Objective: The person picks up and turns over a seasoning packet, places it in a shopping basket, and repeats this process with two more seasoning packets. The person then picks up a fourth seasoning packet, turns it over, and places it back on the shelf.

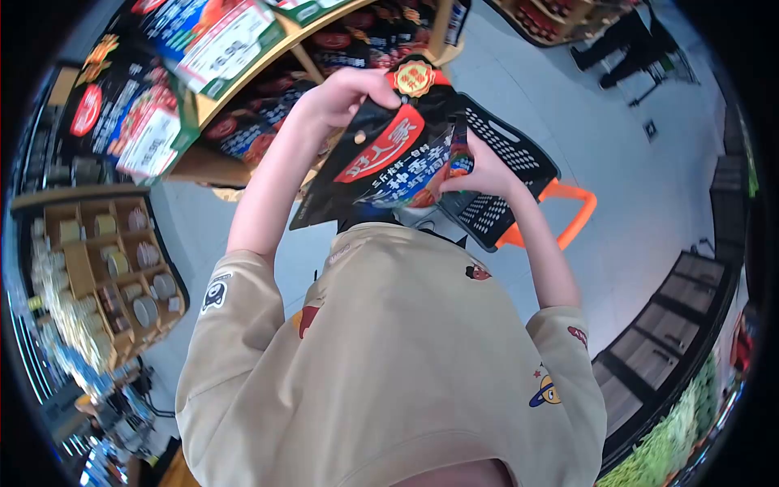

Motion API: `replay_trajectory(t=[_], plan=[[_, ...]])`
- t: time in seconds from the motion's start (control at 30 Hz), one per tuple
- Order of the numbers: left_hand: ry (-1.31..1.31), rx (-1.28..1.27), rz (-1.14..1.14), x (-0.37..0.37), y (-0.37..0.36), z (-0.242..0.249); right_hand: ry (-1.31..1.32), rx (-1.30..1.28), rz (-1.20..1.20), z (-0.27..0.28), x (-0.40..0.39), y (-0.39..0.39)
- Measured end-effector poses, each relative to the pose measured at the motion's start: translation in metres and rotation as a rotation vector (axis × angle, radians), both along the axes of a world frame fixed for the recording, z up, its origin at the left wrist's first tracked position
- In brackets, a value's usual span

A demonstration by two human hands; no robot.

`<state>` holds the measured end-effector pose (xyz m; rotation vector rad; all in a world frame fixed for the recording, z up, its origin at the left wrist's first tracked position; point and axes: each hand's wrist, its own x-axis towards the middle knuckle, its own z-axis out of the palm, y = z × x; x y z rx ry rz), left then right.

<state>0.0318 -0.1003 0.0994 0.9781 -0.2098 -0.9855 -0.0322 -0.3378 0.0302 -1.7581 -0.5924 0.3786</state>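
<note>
The wooden shelf, stocked with matching red-and-black packs, stands behind and to the left of the black shopping basket, which serves as the landmark here. The basket, with its orange handle, hangs low in front of the person in the beige shirt, apparently off the right forearm, though the exact support is hidden. Directly above and just left of the basket is a black-and-red packet, held over the basket's near rim rather than inside it. The left hand pinches the packet's top corner, on the side away from the basket; the right hand is closed on its lower edge, touching the basket's rim.

The likely trouble, as I judge it: the glossy film could slip from the pinched corner, so the packet falls beside the basket onto the grey floor instead of in. The basket could also tilt if the right arm shifts
</note>
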Motion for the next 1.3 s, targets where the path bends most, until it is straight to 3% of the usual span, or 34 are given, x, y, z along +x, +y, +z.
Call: replay_trajectory(t=[0.03,0.07,0.1,0.13,0.17,0.3,0.43,0.57,0.63,0.77,0.83,0.97,1.3], plan=[[-0.007,-0.004,0.047,-0.013,0.009,-0.002,0.143,0.027,0.117,-0.001,-0.001,0.011],[-0.367,-0.238,0.276,-0.029,0.014,-0.004,0.364,0.169,0.187,0.002,-0.006,0.020],[-0.745,-0.458,0.496,-0.042,0.023,-0.007,0.357,0.159,0.233,0.005,-0.009,0.031],[0.134,-0.540,0.096,0.005,0.081,-0.061,0.466,0.062,0.264,0.008,-0.011,0.041],[0.127,-0.575,0.217,-0.015,0.089,-0.061,0.571,-0.040,0.291,0.011,-0.016,0.051],[0.040,-0.551,0.513,-0.094,0.106,-0.053,0.623,0.224,0.206,-0.022,-0.042,0.098],[-0.031,-0.428,0.787,-0.120,0.115,-0.056,0.590,0.313,0.116,-0.045,-0.065,0.131],[0.013,-0.270,1.058,-0.145,0.134,-0.068,0.730,0.482,-0.074,-0.053,-0.092,0.154],[0.179,-0.266,1.037,-0.176,0.140,-0.068,0.692,0.499,-0.171,-0.052,-0.103,0.159],[0.233,-0.530,0.869,-0.228,0.145,-0.095,0.648,0.485,-0.212,-0.050,-0.112,0.166],[-0.015,-0.272,0.945,-0.238,0.134,-0.102,0.635,0.472,-0.236,-0.055,-0.110,0.163],[-0.060,-0.151,1.058,-0.243,0.131,-0.117,0.612,0.450,-0.226,-0.057,-0.112,0.164],[-0.054,-0.203,1.122,-0.239,0.131,-0.122,0.618,0.467,-0.246,-0.047,-0.110,0.169]])
